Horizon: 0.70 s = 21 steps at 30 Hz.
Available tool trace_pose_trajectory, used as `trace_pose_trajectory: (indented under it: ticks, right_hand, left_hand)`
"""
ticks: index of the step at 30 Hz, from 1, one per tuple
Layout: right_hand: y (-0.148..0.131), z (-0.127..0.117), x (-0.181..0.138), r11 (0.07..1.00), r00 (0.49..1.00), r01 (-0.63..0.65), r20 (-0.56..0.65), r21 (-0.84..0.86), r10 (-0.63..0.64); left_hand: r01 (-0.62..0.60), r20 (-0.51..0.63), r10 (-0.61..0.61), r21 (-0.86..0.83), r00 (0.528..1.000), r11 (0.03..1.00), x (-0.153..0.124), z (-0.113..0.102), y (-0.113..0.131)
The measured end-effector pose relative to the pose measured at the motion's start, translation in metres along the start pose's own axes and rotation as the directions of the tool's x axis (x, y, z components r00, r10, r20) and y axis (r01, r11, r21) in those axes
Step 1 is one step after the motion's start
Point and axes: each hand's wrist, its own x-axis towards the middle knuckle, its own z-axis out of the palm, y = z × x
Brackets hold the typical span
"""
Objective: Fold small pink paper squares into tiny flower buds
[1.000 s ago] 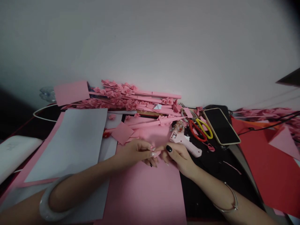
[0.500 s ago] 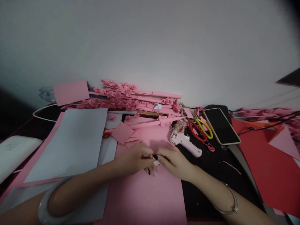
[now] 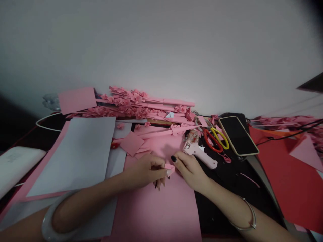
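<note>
Between my two hands is a small folded piece of pink paper [image 3: 169, 166]. My left hand [image 3: 147, 170] pinches it between thumb and index finger, with the other fingers curled below. My right hand [image 3: 188, 170] is closed at the paper's right end, its dark-nailed thumb lifted slightly over the edge; whether it grips the paper firmly is partly hidden. Both hands are above a large pink sheet [image 3: 156, 215]. Just beyond my left hand lie square pink paper pieces [image 3: 131, 143]. A pink glue gun [image 3: 199, 154] rests beyond my right hand.
Pink paper roses [image 3: 126, 101] on long stems lie along the wall. Scissors [image 3: 213, 139] with red and yellow handles and a phone [image 3: 239, 135] are at the right, near red sheets [image 3: 290, 178]. White sheets [image 3: 73, 151] and a white device [image 3: 20, 164] lie left.
My right thumb has drawn back and up from the left thumb, so the folded pink paper now shows between the hands. The left hand's lower fingers have shifted slightly left.
</note>
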Motion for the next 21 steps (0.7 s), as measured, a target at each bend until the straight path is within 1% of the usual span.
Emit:
trace_pose_trajectory:
  ticks: [2,4,5,8,10,11,13,15,18,21]
  right_hand:
    - [0.0005,-0.0002,-0.0011,1.0,0.997,-0.016,-0.074,-0.025,0.014]
    - [0.0005,-0.0003,-0.0028,0.998,0.997,0.024,-0.076,-0.059,-0.028]
    - [0.0004,-0.0002,-0.0037,0.995,0.997,0.06,-0.043,-0.075,-0.063]
    - [-0.0006,0.0,-0.0057,0.982,0.984,0.155,0.109,-0.109,-0.144]
    - [-0.0013,0.0001,-0.0063,0.978,0.974,0.171,0.169,-0.116,-0.15]
    - [-0.0016,0.0001,-0.0063,0.98,0.973,0.167,0.178,-0.113,-0.145]
    - [-0.0021,0.0,-0.006,0.984,0.976,0.15,0.175,-0.1,-0.131]
    - [-0.0025,-0.0003,-0.0052,0.987,0.98,0.131,0.163,-0.089,-0.116]
    - [-0.0029,-0.0009,-0.0036,0.992,0.987,0.103,0.127,-0.071,-0.094]
    - [-0.0021,-0.0011,-0.0025,0.999,0.997,0.044,0.066,-0.02,-0.042]
  left_hand:
    - [0.025,-0.016,-0.024,0.045,1.0,0.999,-0.0003,-0.0009,0.0011]
    - [0.025,-0.028,-0.023,0.102,0.999,0.995,-0.0009,-0.0016,0.0026]
    - [0.017,-0.031,-0.013,0.134,0.999,0.991,-0.0013,-0.0016,0.0033]
    - [-0.012,-0.032,0.019,0.204,0.999,0.979,-0.0021,-0.0006,0.0046]
    - [-0.04,-0.028,0.048,0.229,0.998,0.973,-0.0024,0.0006,0.0047]
    - [-0.063,-0.024,0.071,0.233,0.997,0.97,-0.0025,0.0011,0.0046]
    - [-0.111,-0.014,0.117,0.233,0.993,0.966,-0.0029,0.0021,0.0042]
    - [-0.13,-0.007,0.135,0.212,0.991,0.969,-0.0035,0.0027,0.0038]
    - [-0.087,0.002,0.088,0.154,0.996,0.984,-0.0034,0.0032,0.0032]
    - [-0.032,-0.041,0.035,0.078,0.999,0.996,-0.001,0.0026,0.0018]
